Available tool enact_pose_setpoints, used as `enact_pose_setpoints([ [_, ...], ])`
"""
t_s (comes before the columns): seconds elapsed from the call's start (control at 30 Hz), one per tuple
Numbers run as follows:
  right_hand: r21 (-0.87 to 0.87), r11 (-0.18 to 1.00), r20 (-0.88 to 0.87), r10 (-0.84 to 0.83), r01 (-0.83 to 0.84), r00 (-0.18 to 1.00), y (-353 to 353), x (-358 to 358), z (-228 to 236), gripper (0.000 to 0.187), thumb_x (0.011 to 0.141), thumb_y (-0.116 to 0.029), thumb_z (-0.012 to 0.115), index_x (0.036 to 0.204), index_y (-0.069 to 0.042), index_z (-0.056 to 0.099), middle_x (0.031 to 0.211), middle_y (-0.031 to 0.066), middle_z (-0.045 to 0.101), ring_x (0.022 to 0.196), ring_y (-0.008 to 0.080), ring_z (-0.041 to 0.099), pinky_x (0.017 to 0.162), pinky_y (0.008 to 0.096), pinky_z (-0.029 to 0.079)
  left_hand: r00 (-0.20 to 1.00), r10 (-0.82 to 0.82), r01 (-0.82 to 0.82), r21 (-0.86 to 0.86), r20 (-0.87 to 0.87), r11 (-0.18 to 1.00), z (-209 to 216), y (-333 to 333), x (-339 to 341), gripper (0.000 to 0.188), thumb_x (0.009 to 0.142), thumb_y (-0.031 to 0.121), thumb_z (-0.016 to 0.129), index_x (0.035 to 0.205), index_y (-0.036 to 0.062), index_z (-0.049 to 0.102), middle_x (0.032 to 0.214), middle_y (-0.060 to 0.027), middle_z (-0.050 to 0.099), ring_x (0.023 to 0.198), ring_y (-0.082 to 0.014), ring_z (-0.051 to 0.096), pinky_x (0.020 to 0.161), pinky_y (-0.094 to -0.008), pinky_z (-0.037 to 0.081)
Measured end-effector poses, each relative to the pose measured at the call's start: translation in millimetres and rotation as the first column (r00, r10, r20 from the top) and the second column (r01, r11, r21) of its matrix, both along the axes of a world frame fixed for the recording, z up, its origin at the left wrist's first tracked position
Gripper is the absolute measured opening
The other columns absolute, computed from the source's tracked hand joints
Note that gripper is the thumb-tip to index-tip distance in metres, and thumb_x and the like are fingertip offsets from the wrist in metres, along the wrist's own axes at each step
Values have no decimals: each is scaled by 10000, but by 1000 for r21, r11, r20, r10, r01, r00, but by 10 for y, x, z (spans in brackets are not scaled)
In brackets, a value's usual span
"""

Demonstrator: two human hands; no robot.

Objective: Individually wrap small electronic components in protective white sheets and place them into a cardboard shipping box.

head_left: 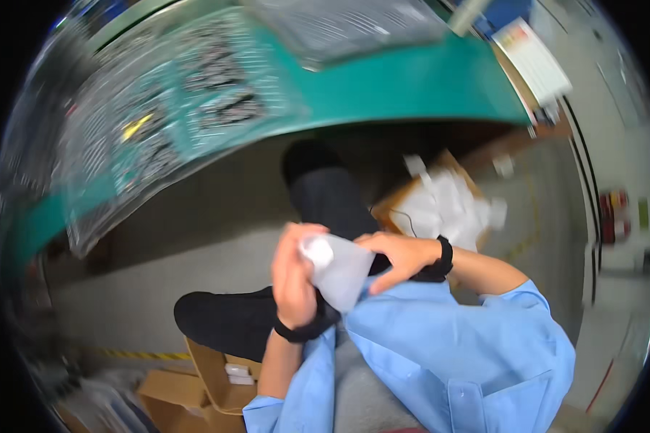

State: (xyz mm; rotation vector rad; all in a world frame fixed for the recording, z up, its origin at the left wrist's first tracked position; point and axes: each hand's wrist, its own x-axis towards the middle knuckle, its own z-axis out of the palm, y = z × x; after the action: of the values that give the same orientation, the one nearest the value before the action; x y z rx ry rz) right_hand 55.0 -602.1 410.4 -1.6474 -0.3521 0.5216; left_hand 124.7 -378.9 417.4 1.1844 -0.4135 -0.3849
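In front of my lap, a translucent white plastic pouch (345, 273) is held at a tilt. A small rounded white item (317, 252) shows at its left end; whether it lies inside or against the pouch, I cannot tell. My left hand (294, 278) is closed around that left end, fingers along its side. My right hand (403, 258) is at the pouch's right edge, with thumb and forefinger spread apart and the fingertips close to or touching the plastic. Both wrists wear black bands. Motion blurs the fingertips.
A green workbench (412, 83) curves across the front. It bears clear plastic trays (217, 86) of small dark parts and a stacked grey tray (354, 25). A carton of white pouches (444, 209) stands right of my knees; an open cardboard box (217, 375) sits lower left.
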Motion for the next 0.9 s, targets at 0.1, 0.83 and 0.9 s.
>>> enact_pose_setpoints([
  [0.1,-392,890,194,-170,235,966,-284,-629,-318,350,881,-327,727,1051,-25,676,1068,147,674,1059,321,609,1033,429,416,998,56,-47,191,-39,980,-291,-242,99,197,919,48,489,1071,-17,598,1048,-72,585,983,-176,581,918,-283,448],
  [0.83,155,655,210,-753,739,623,-999,-954,-395,173,846,-111,697,938,21,633,882,84,677,806,158,611,735,295,485,883,-414,265,494,220,828,-697,-1816,-115,214,817,-29,563,1004,24,475,1012,-107,600,913,-154,536,844,-291,445],
  [0.9,219,670,162,-742,710,650,-1037,-944,-412,169,852,-103,704,947,20,638,909,78,687,828,154,622,764,292,490,905,-405,313,436,133,844,-718,-1807,-89,232,819,-30,568,1026,23,479,1010,-95,578,935,-151,531,860,-292,442],
])
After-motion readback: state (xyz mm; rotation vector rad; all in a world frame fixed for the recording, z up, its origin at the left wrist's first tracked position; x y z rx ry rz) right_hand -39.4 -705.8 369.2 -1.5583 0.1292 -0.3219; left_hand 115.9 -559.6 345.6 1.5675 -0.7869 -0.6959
